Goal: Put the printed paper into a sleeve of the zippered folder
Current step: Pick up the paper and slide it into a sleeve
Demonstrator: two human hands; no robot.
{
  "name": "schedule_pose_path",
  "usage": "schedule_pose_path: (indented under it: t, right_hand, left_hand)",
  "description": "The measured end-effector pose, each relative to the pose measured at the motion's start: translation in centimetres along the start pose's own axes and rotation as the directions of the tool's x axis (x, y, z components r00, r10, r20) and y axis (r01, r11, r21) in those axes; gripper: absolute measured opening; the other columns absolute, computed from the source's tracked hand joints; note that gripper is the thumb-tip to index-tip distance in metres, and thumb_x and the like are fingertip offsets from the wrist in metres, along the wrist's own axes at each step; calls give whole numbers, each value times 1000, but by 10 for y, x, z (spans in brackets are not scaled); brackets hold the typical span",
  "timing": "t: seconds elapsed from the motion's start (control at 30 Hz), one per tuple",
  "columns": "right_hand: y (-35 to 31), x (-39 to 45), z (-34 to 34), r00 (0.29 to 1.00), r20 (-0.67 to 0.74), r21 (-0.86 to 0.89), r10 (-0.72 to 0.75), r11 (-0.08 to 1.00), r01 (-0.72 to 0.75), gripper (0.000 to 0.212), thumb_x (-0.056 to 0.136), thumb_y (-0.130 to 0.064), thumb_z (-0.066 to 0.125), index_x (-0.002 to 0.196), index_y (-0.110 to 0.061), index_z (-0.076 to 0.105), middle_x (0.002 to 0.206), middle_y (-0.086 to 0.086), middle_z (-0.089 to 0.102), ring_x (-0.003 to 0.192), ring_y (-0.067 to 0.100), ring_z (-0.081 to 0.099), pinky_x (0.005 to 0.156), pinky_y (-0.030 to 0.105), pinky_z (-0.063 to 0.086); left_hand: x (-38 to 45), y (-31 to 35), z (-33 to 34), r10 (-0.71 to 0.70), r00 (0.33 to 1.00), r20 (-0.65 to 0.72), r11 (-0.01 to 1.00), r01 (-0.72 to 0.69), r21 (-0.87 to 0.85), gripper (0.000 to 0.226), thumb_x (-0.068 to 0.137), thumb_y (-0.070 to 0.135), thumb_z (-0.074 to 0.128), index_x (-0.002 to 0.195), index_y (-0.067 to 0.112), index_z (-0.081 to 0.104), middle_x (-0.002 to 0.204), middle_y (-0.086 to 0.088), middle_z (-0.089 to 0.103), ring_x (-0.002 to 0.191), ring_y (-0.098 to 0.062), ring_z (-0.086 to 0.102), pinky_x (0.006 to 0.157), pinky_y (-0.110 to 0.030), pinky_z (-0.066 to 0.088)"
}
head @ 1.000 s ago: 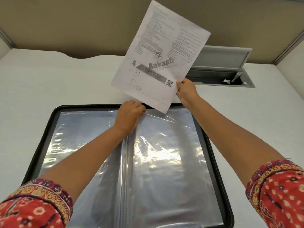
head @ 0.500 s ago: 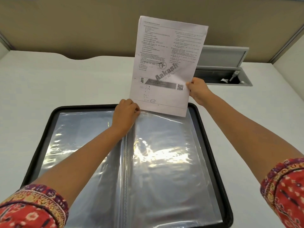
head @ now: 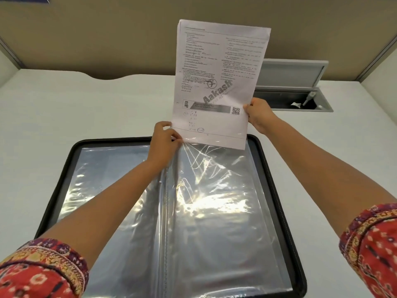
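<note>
White bench (head: 86,108) fills the view, with a tan wall (head: 107,35) behind it. A black folder (head: 277,181) lies open and flat on the bench.

The right hand (head: 258,116) has its fingers (head: 247,109) shut on the right edge of the paper (head: 217,82). The thumb is on the front, next to a small square code. The left hand (head: 164,140) has its fingers (head: 171,134) pinched on the top edge of a clear sleeve (head: 214,201), at the paper's bottom left corner. The pinch pulls the plastic up, so it has wrinkles just under the paper.

The paper stands almost straight up, over the far end of the folder. Its bottom edge is at the top of the right-side sleeve. A thin shiny strip of plastic lies over the lowest part of the page, so the bottom seems to be just inside the sleeve. Most of the paper is out, up in the air. It has two blocks of small print, a grey word slanting across it, and a dark bar near the bottom.

The folder has shiny sleeves on both sides of its middle. Both arms reach over the folder. Red patterned cuffs (head: 43,272) show at the near corners of the view.

Past the folder, to its right, a grey hatch (head: 292,74) in the bench stands open. Small white bits lie in the slot below the hatch.
</note>
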State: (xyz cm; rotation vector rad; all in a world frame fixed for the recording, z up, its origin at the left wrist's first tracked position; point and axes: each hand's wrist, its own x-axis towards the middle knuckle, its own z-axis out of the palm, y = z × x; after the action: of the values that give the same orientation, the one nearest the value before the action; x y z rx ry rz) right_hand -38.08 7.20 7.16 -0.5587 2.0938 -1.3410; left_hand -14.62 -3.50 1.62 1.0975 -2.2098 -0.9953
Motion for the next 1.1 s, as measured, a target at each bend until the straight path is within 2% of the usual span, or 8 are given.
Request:
schedule_pose_path:
  t: [0.13,0.23,0.33,0.47,0.67,0.8,0.93,1.1]
  right_hand:
    - [2,0,1,1000,-30,-59,-8,998,6,28,95,-2,35,114,7,55,123,22,58,112,33,57,101,49,44]
    - [4,3,0,1000,-28,-62,4,998,-6,28,95,-2,36,115,7,54,124,22,58,112,33,56,101,50,44]
    - [4,6,0,1000,-30,-52,8,999,-9,27,95,-1,36,111,10,54,119,24,59,99,27,56,97,48,47]
    - [3,6,2,1000,-23,-96,-7,995,5,17,92,0,35,89,-9,48,91,12,48,80,20,39,68,33,35]
    - [16,8,-2,997,-68,-28,19,999,-21,27,93,0,36,109,6,56,100,12,57,90,23,52,80,35,46]
    - [27,5,-4,993,-117,39,27,999,-23,27,92,1,35,109,9,54,101,13,59,89,22,51,74,35,41]
    - [33,2,-6,989,-144,111,36,994,-20,25,91,0,35,105,1,56,101,12,58,83,20,51,65,30,41]
    - [38,3,-5,985,-166,143,35,990,-11,22,91,0,34,88,-8,54,88,6,56,63,10,45,48,18,38]
  left_hand:
    - [12,-5,-13,-51,997,-56,998,50,-25,8,80,7,66,87,4,70,107,-9,58,88,-10,51,80,-17,41]
    - [18,-5,-20,-119,989,90,989,126,-79,5,82,9,64,86,7,68,81,0,63,71,-9,56,62,-10,42]
    - [17,-5,-21,-170,954,248,943,230,-241,15,85,1,59,77,13,55,77,-4,59,56,-4,64,53,-10,51]
    - [13,-8,-20,-155,945,288,951,222,-217,21,85,7,61,83,19,44,74,-7,62,54,-5,62,57,-20,47]
    - [6,-14,-16,-110,948,299,971,166,-170,70,78,9,70,134,18,27,89,-9,66,69,-13,53,77,-24,45]
    - [3,-15,-3,-192,971,144,957,218,-191,51,76,12,73,116,10,41,92,-7,66,70,-10,52,81,-25,44]
    - [-1,-16,4,-83,990,115,993,92,-77,31,74,17,75,94,13,52,88,-2,59,73,-11,51,70,-16,44]
    - [-7,-14,9,123,980,155,943,-164,288,36,82,27,66,118,23,61,102,-10,56,99,-28,48,82,-32,35]
